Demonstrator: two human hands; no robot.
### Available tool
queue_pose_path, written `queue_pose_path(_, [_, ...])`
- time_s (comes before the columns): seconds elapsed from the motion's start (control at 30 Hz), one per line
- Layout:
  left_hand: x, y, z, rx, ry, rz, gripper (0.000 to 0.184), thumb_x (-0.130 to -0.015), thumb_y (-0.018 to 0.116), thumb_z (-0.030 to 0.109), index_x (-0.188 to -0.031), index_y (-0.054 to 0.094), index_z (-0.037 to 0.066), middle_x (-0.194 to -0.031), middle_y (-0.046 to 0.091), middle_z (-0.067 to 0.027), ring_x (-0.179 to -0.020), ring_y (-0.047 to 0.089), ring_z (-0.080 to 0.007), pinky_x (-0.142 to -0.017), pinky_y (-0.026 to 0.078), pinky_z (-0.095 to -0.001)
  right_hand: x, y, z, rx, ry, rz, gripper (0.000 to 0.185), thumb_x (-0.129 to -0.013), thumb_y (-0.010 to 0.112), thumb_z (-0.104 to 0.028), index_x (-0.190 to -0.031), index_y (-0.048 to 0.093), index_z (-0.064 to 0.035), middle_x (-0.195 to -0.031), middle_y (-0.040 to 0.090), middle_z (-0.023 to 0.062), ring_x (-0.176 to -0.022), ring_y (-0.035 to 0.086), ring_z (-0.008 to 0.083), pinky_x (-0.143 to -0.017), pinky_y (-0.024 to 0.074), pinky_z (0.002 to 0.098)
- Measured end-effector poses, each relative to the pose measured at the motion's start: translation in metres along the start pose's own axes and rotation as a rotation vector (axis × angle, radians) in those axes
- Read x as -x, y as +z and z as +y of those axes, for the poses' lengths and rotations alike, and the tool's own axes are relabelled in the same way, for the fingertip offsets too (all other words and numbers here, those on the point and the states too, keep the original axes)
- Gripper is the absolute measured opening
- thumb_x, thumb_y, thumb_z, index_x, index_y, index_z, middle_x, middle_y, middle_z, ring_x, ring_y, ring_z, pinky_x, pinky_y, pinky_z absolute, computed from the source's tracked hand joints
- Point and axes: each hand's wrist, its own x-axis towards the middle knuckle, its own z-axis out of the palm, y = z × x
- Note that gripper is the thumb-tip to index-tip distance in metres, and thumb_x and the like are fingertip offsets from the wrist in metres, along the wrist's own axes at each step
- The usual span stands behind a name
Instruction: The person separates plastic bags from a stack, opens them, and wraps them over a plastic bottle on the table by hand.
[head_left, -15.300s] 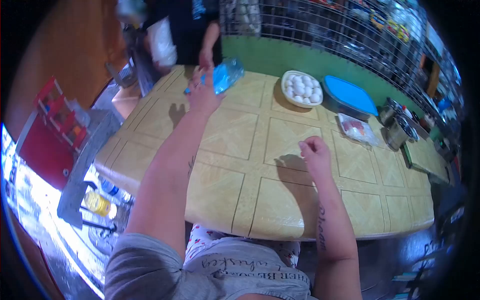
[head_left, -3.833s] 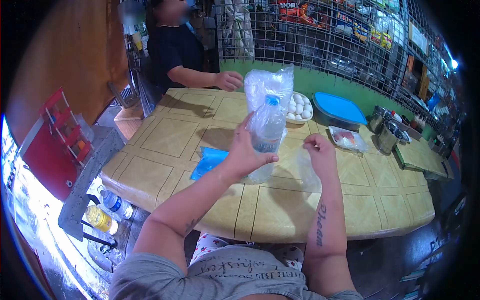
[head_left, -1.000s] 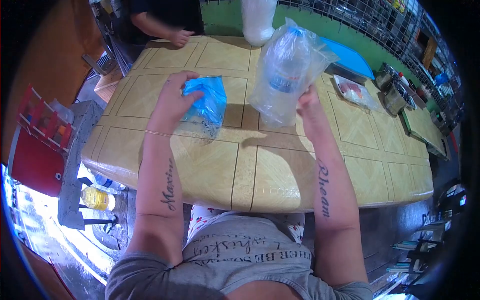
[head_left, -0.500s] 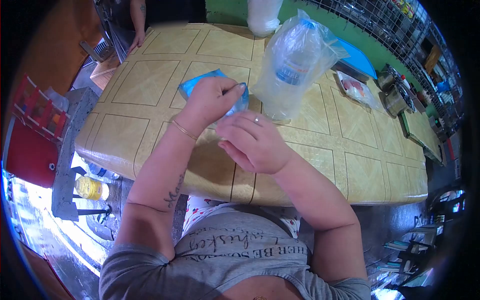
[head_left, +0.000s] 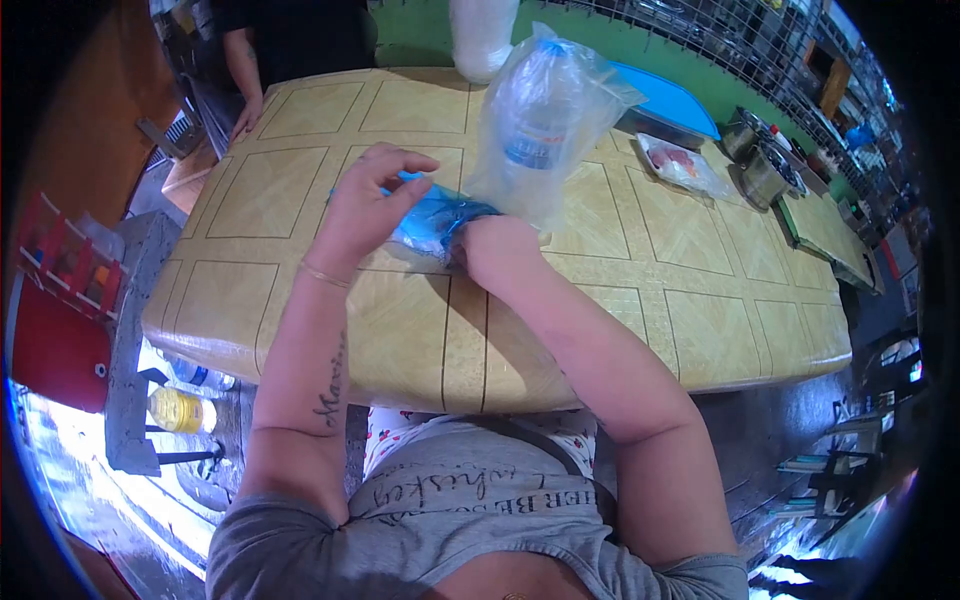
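A blue, partly see-through plastic bag [head_left: 425, 222] lies on the table in front of me. My left hand [head_left: 375, 195] is over its left side, thumb and fingers apart, with nothing visible between them. At the bag's right end, my right hand [head_left: 503, 250] has its fingers hidden in or behind the crumpled blue plastic, so its grip cannot be made out. Just beyond stands a large bottle with a blue label [head_left: 533, 145], wrapped in a clear plastic bag.
The table [head_left: 570, 330] has a tile-patterned cover. Toward the back right are a blue-lidded container [head_left: 665, 98], a wrapped tray of pinkish food [head_left: 680, 162] and metal pots [head_left: 765, 175]. A white bundle [head_left: 483, 40] stands at the back. Another person's hand [head_left: 246, 116] rests at the far left corner.
My left hand has opened and moved left and slightly up, off the blue bag's edge. My right hand has turned inward, its fingers now hidden at the bag. The camera view has shifted.
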Motion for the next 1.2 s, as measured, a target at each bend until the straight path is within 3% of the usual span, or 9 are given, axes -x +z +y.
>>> queue_pose_path(0.23, [0.005,-0.026,-0.041,-0.418,0.155,-0.399,0.106,-0.056,0.090,0.036,-0.146,0.042,0.007,-0.149,0.043,-0.0163,-0.140,0.035,-0.0347,-0.116,0.030,-0.0437,0.003,0.018,-0.004,-0.304,-0.222,0.474,0.005,-0.080,0.062,-0.011,-0.084,0.064,-0.0093,-0.077,0.064,0.0151,-0.078,0.064,0.0385,-0.067,0.0521,0.0478])
queue_pose_path(0.3, [-0.001,-0.018,-0.045,-0.448,0.106,-0.439,0.112,-0.053,0.090,0.042,-0.146,0.041,0.004,-0.152,0.039,-0.0180,-0.145,0.028,-0.0358,-0.119,0.023,-0.0444,0.006,0.011,-0.012,-0.267,-0.092,0.373,0.009,-0.080,0.062,-0.014,-0.084,0.061,-0.0060,-0.080,0.065,0.0206,-0.080,0.065,0.0396,-0.069,0.0521,0.0497])
queue_pose_path(0.43, [0.002,-0.004,-0.042,-0.504,0.107,-0.419,0.110,-0.050,0.089,0.034,-0.145,0.043,0.005,-0.150,0.040,-0.0200,-0.142,0.033,-0.0361,-0.117,0.028,-0.0440,0.001,0.043,-0.011,-0.193,0.066,0.205,0.020,-0.078,0.064,-0.019,-0.085,0.070,-0.0008,-0.091,0.069,0.0203,-0.085,0.066,0.0388,-0.075,0.0522,0.0492])
queue_pose_path(0.5, [0.004,-0.002,-0.038,-0.454,0.144,-0.411,0.112,-0.049,0.089,0.037,-0.145,0.042,0.003,-0.147,0.043,-0.0195,-0.141,0.036,-0.0354,-0.116,0.030,-0.0433,-0.011,0.079,-0.009,-0.156,0.180,0.264,0.018,-0.076,0.065,-0.020,-0.084,0.076,-0.0084,-0.089,0.071,0.0122,-0.096,0.064,0.0340,-0.081,0.0497,0.0424])
queue_pose_path(0.53, [0.002,-0.002,-0.039,-0.450,0.158,-0.427,0.114,-0.049,0.089,0.040,-0.145,0.041,0.003,-0.146,0.043,-0.0192,-0.140,0.037,-0.0350,-0.115,0.030,-0.0428,0.006,0.035,-0.017,-0.055,0.028,0.092,0.017,-0.076,0.065,-0.020,-0.084,0.078,-0.0115,-0.089,0.071,0.0094,-0.099,0.063,0.0323,-0.082,0.0484,0.0399])
queue_pose_path(0.63, [0.002,0.002,-0.025,-0.296,0.005,-0.450,0.123,-0.045,0.090,0.050,-0.146,0.039,0.002,-0.145,0.045,-0.0179,-0.138,0.040,-0.0331,-0.114,0.032,-0.0423,0.011,0.023,-0.021,-0.053,0.002,0.215,0.012,-0.074,0.067,-0.021,-0.078,0.077,-0.0165,-0.086,0.072,0.0048,-0.102,0.061,0.0280,-0.084,0.0453,0.0354])
queue_pose_path(0.83, [0.007,0.016,-0.013,-0.025,-0.011,-0.477,0.121,-0.046,0.090,0.033,-0.149,0.035,0.002,-0.144,0.046,-0.0159,-0.135,0.043,-0.0304,-0.113,0.033,-0.0400,-0.006,0.040,-0.014,-0.244,0.120,0.322,0.015,-0.067,0.074,-0.024,-0.073,0.073,-0.0101,-0.080,0.071,0.0123,-0.085,0.068,0.0322,-0.072,0.0527,0.0420])
queue_pose_path(1.0, [0.004,0.015,-0.001,-0.442,0.091,-0.509,0.114,-0.051,0.091,0.028,-0.149,0.037,0.004,-0.147,0.045,-0.0179,-0.139,0.039,-0.0333,-0.117,0.029,-0.0404,0.007,0.020,-0.004,-0.204,-0.005,0.087,0.045,-0.066,0.082,-0.040,-0.086,0.070,-0.0015,-0.091,0.069,0.0202,-0.091,0.067,0.0359,-0.083,0.0518,0.0464])
queue_pose_path(1.2, [0.006,-0.011,-0.017,-0.387,0.113,-0.335,0.113,-0.051,0.092,0.042,-0.146,0.042,0.007,-0.146,0.046,-0.0173,-0.139,0.039,-0.0336,-0.115,0.031,-0.0413,0.010,0.021,-0.011,-0.121,-0.223,0.131,0.014,-0.074,0.065,-0.013,-0.087,0.069,-0.0097,-0.087,0.069,0.0139,-0.090,0.064,0.0346,-0.080,0.0504,0.0469])
